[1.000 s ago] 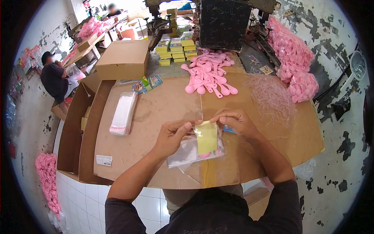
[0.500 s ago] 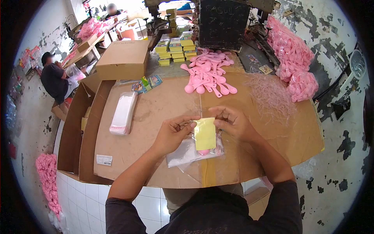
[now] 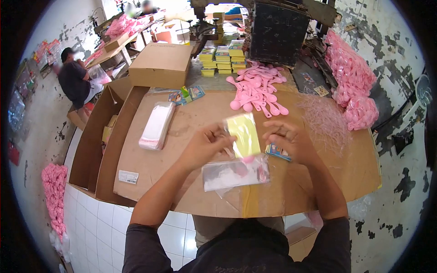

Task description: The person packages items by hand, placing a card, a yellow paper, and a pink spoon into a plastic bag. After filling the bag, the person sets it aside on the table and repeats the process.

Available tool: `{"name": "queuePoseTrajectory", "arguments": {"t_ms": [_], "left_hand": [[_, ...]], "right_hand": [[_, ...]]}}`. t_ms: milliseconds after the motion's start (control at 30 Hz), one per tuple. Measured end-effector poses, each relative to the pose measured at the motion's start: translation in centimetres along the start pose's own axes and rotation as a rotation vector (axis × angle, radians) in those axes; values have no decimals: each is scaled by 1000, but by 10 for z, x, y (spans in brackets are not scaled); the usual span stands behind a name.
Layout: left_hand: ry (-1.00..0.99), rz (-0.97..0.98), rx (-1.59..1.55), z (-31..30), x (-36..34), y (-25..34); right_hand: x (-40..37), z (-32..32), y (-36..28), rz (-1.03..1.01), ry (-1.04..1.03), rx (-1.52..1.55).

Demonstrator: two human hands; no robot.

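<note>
My left hand [image 3: 211,143] is closed with thumb and fingers on the left edge of a yellow card [image 3: 244,136], which seems to be inside a clear sleeve. Just below the card shows a bit of pink spoon [image 3: 248,159]. Beneath lie clear plastic bags [image 3: 227,176] on the cardboard. To the card's right is my right hand [image 3: 289,139], apart from it, fingers loosely bent and spread with nothing seen between them. Partly hidden under that hand are small blue printed cards [image 3: 278,153].
Pink spoons [image 3: 255,88] are heaped at the back, beside stacked yellow-edged cards [image 3: 223,59]. A bundle of clear bags [image 3: 156,125] lies left, near a cardboard box [image 3: 159,68]. Pink shreds [image 3: 325,118] and bagged pink items [image 3: 353,73] are right. A person [image 3: 75,82] sits far left.
My left hand has lifted and tilted the yellow card away from the bags. My right hand has let go of the card and moved right. Blue cards now show by it.
</note>
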State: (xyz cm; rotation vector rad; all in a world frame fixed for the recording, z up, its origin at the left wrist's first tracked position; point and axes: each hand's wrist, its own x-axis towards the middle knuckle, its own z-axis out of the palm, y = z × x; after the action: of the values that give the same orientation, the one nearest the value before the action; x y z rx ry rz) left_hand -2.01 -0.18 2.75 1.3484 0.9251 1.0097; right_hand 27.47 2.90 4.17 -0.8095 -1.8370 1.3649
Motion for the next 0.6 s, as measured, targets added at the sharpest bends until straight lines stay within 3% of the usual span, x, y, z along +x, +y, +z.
{"name": "queuePoseTrajectory", "arguments": {"t_ms": [67, 133, 200, 333, 400, 467, 600], "left_hand": [[297, 210, -77, -28, 1, 0], [734, 511, -286, -56, 5, 16], [889, 665, -582, -67, 0, 48], [637, 494, -349, -69, 14, -1], [450, 238, 100, -40, 16, -19], [197, 209, 654, -8, 7, -17], [-3, 410, 887, 18, 1, -35]], "right_hand": [[-1, -18, 2, -14, 98, -211], [-4, -32, -10, 41, 96, -432], [-9, -44, -7, 70, 106, -599], [-15, -62, 28, -5, 71, -870], [-17, -62, 35, -3, 40, -889], [-17, -60, 37, 76, 35, -786], [-15, -64, 42, 150, 44, -633]]}}
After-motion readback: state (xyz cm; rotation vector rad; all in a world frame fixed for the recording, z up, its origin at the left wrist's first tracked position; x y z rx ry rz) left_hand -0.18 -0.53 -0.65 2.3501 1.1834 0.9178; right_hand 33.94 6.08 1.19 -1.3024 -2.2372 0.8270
